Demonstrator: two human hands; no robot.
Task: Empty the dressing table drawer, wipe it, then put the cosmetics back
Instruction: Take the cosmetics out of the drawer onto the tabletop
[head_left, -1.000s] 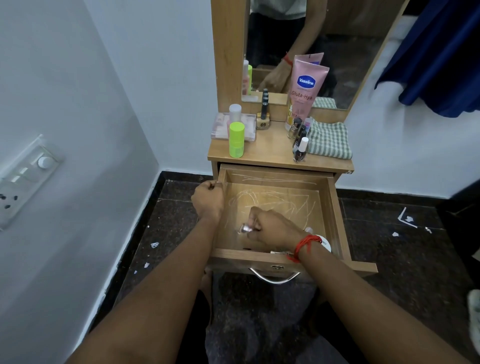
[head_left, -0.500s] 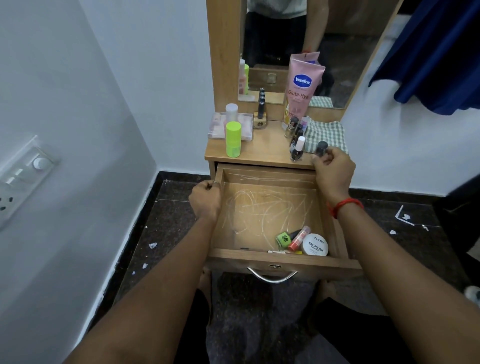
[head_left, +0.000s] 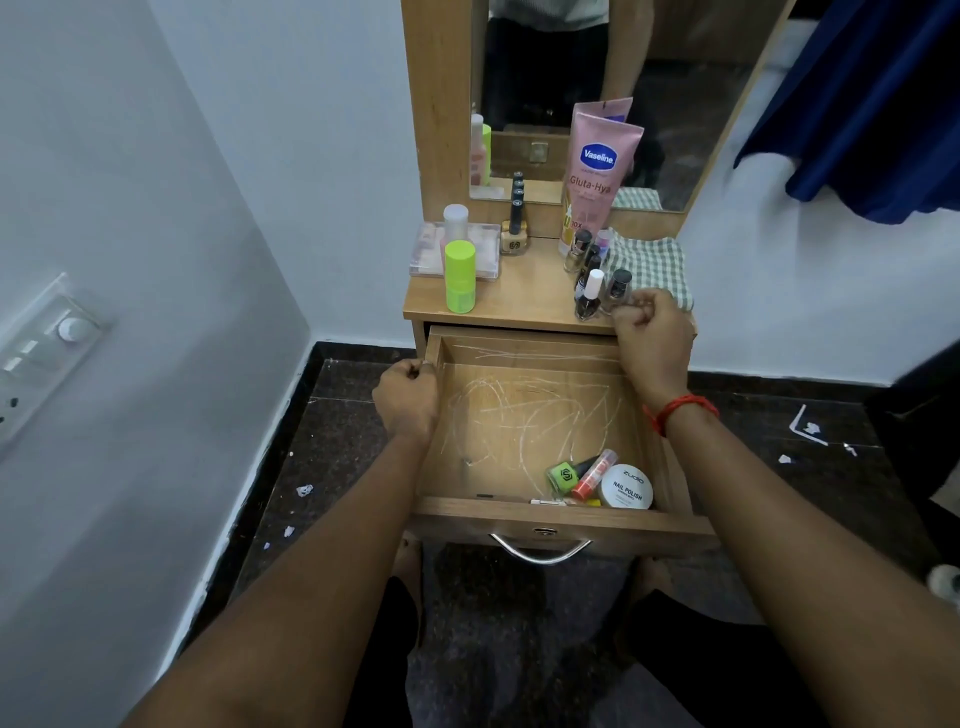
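The wooden drawer (head_left: 524, 514) is pulled out, its scratched floor mostly bare. In its front right corner lie a green nail polish bottle (head_left: 561, 474), a red tube (head_left: 592, 475) and a white round jar (head_left: 626, 486). My left hand (head_left: 408, 400) grips the drawer's left wall. My right hand (head_left: 649, 332) is at the tabletop's front edge, fingers curled against the base of a dark-capped nail polish bottle (head_left: 618, 288), which stands upright beside other small bottles (head_left: 587, 270). A checked cloth (head_left: 649, 265) lies at the back right of the top.
On the tabletop (head_left: 519, 296) stand a lime-green bottle (head_left: 460, 278), a clear box (head_left: 478, 249), a gold bottle (head_left: 514, 228) and a pink Vaseline tube (head_left: 597, 176) against the mirror (head_left: 550, 67). A switch panel (head_left: 47, 353) is on the left wall. Blue curtain (head_left: 883, 104) hangs right.
My right hand lifted a dark-capped bottle out of the drawer and set it down on the tabletop by the other bottles. My left hand kept its hold on the drawer wall.
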